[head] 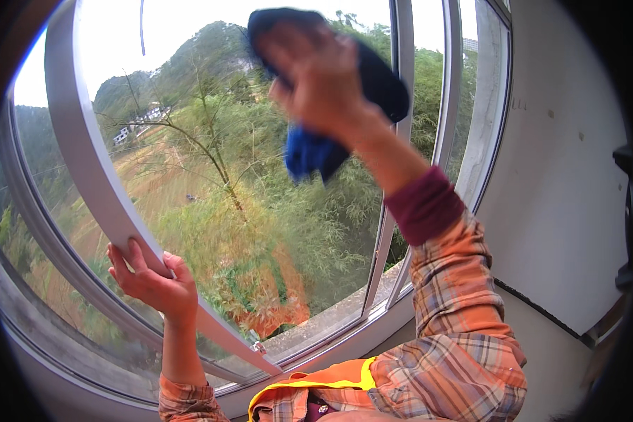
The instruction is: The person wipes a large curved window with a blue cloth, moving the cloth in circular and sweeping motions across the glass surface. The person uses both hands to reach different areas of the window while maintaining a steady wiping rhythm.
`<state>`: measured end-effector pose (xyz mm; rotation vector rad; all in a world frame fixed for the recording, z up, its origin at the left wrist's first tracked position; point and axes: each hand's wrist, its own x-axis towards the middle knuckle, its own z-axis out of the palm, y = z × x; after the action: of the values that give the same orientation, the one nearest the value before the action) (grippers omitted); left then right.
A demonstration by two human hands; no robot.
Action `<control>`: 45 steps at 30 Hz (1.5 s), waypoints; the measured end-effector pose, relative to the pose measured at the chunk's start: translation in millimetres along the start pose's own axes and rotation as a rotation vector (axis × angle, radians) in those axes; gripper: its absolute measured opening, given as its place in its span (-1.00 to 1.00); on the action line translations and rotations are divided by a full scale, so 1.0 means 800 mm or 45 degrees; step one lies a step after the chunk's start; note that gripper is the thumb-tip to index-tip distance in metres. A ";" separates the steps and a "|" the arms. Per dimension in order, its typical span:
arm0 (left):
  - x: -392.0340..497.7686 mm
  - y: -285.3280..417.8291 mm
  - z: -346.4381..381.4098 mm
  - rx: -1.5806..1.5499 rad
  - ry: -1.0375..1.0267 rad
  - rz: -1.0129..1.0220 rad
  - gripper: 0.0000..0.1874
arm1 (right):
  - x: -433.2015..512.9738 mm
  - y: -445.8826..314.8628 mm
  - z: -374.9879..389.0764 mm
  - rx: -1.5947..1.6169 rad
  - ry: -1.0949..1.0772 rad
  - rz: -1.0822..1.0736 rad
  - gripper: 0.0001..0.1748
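My right hand (322,79) is raised at the upper middle and presses a dark blue cloth (382,84) towards the window pane (264,211); hand and cloth are blurred. A brighter blue part of the cloth hangs below the wrist. Lower left, my left hand (158,285) grips the pale upright of the window frame (121,195), its fingers on the far side and the thumb at the near edge. A small metal latch (258,347) sits low on the frame, to the right of my left hand.
More window uprights (446,95) stand on the right, beside a white wall (548,158). The sill (348,343) runs along the bottom. Another framed pane lies at the far left. Trees, bamboo and a hillside show through the glass. A dark object is at the right rim.
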<state>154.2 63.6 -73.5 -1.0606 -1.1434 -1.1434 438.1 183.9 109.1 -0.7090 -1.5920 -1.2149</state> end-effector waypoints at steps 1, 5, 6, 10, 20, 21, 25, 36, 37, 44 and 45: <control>0.000 -0.001 -0.001 -0.010 -0.020 0.004 -0.33 | -0.022 -0.034 -0.003 -0.014 -0.030 -0.189 -0.47; -0.001 -0.004 -0.002 -0.056 -0.031 -0.014 -0.32 | -0.026 -0.048 -0.001 -0.084 -0.091 -0.287 -0.34; -0.002 -0.004 -0.002 -0.056 -0.027 -0.017 -0.32 | -0.004 -0.025 0.003 -0.159 -0.040 -0.199 -0.40; -0.004 -0.002 0.000 -0.069 -0.029 -0.037 -0.31 | 0.090 0.045 0.025 -0.027 0.221 0.323 -0.54; -0.003 -0.008 -0.008 -0.086 -0.078 -0.023 -0.30 | 0.123 -0.102 0.036 0.064 0.324 -0.442 -0.49; -0.004 -0.009 -0.009 -0.100 -0.099 -0.013 -0.29 | 0.148 -0.069 0.047 0.165 0.324 -0.388 -0.63; -0.007 -0.011 -0.010 -0.125 -0.117 -0.031 -0.28 | 0.190 0.127 0.072 0.197 0.769 0.051 -0.66; -0.010 -0.005 -0.008 -0.204 -0.120 -0.065 -0.32 | 0.332 -0.021 0.052 0.246 0.661 0.373 -0.70; -0.010 -0.006 -0.009 -0.213 -0.131 -0.055 -0.32 | 0.342 -0.060 0.048 0.401 0.474 0.236 -0.69; -0.014 -0.019 -0.013 -0.259 -0.161 -0.042 -0.31 | 0.254 -0.100 0.023 0.337 0.432 -0.576 -0.69; -0.014 -0.019 -0.012 -0.258 -0.156 -0.039 -0.31 | 0.222 -0.087 0.026 0.574 0.588 -0.668 -0.66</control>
<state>139.4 53.6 -85.4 -1.2875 -1.1601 -1.2525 307.1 161.8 247.5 0.2842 -1.6079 -1.2014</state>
